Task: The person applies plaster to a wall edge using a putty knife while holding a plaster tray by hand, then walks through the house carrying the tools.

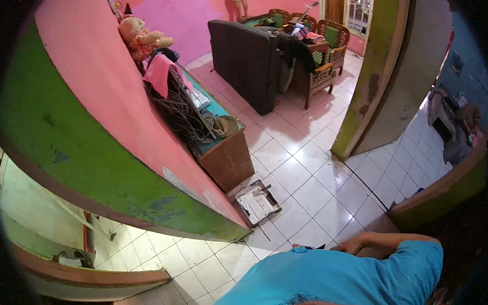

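Note:
My right arm, in a blue sleeve, bends across the front of my body. My right hand shows just above the edge of my blue shirt, its fingers curled and partly hidden. Beside those fingers, a small dark flat thing peeks over the shirt; its kind is not clear. Only a sliver of my left hand appears at the other side of that dark thing. The shirt covers the rest of it. On the floor ahead lies a worn, whitish square panel with a dark frame, apart from both hands.
A green-and-pink wall curves along the left. Beyond it stands a low cabinet piled with cables and cloth. Further off are a dark upright mattress and carved wooden chairs. A door and doorway are on the right.

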The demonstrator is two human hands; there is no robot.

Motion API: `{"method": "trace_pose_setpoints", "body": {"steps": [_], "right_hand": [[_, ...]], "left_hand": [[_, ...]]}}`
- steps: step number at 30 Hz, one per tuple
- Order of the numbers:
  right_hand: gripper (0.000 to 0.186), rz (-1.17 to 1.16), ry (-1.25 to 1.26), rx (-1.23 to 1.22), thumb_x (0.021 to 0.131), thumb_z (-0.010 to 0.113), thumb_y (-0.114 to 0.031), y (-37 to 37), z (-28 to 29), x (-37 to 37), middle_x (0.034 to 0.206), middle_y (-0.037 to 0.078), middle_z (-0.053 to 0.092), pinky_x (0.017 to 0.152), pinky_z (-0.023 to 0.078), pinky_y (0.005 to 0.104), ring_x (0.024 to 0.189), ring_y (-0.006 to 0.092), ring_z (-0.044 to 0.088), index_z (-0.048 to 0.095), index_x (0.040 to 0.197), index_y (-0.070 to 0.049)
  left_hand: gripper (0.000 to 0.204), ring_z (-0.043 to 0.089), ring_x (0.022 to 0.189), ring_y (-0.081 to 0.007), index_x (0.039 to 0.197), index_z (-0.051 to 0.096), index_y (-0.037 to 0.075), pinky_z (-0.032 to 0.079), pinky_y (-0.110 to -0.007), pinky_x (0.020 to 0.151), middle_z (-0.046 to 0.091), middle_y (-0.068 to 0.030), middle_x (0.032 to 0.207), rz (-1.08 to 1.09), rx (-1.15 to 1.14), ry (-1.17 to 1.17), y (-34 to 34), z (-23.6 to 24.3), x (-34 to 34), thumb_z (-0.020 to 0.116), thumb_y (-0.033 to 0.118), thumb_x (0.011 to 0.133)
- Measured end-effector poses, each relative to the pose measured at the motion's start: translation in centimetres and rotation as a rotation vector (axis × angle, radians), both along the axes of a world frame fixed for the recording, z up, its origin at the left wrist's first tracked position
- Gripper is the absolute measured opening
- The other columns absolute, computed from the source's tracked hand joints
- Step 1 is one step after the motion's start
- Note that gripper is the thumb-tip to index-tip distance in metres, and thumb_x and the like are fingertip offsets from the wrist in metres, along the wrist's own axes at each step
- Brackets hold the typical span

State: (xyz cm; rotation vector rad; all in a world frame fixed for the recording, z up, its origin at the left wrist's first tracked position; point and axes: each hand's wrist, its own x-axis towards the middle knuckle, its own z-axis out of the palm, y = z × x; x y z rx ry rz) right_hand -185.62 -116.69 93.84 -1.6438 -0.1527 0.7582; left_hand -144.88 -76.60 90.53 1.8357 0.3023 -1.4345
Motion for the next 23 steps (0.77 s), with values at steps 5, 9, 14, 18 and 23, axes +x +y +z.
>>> {"method": "trace_pose_setpoints", "body": {"steps": [5,9,14,18,23], "right_hand": [[0.052,-0.338,0.047,0.110,0.098,0.062,-0.044,-0.1,1.3,-1.8,0.139,0.013,0.053,0.112,0.041,0.0435,0.132,0.0276,0.050,0.064,0.128,-0.001],[0.055,-0.577,0.224,0.162,0.097,0.064,-0.039,0.0,2.4,-2.6,0.137,0.012,0.056,0.109,0.043,0.0422,0.130,0.0256,0.051,0.056,0.138,-0.004],[0.051,-0.579,0.207,0.123,0.096,0.064,-0.035,0.6,-2.7,-3.6,0.133,0.015,0.062,0.106,0.046,0.0415,0.124,0.0251,0.057,0.057,0.135,-0.003],[0.050,-0.482,0.164,-0.035,0.096,0.065,-0.033,-1.0,-6.4,-6.2,0.129,0.017,0.066,0.104,0.048,0.0413,0.121,0.0270,0.061,0.059,0.135,-0.003],[0.064,-0.401,0.205,-0.380,0.092,0.066,-0.046,-2.7,-1.6,-10.3,0.137,0.021,0.063,0.106,0.047,0.0455,0.124,0.0381,0.062,0.058,0.141,-0.006]], "left_hand": [[0.066,0.060,0.119,-0.0247,0.145,0.050,0.002,0.049,-0.037,0.101,0.063,-0.0129,0.133,0.019,-0.038,0.013,2.1,3.1,-3.9,0.067,0.040,0.095],[0.065,0.059,0.119,-0.0243,0.145,0.050,0.002,0.049,-0.036,0.101,0.063,-0.0127,0.133,-0.067,-0.181,0.052,0.6,6.9,-7.0,0.068,0.039,0.095],[0.065,0.056,0.125,-0.0222,0.145,0.050,0.001,0.047,-0.034,0.104,0.060,-0.0129,0.137,-0.224,-0.339,0.103,-5.6,11.7,-11.4,0.070,0.035,0.094],[0.058,0.063,0.114,-0.0224,0.141,0.054,0.002,0.050,-0.032,0.099,0.066,-0.0174,0.127,-0.500,-0.300,-0.102,-7.9,6.5,-14.4,0.070,0.031,0.093],[0.037,0.068,0.101,-0.0162,0.119,0.072,0.007,0.053,-0.026,0.084,0.076,-0.0099,0.106,-0.630,-0.230,-0.385,-10.5,3.8,-19.3,0.073,0.030,0.090]]}}
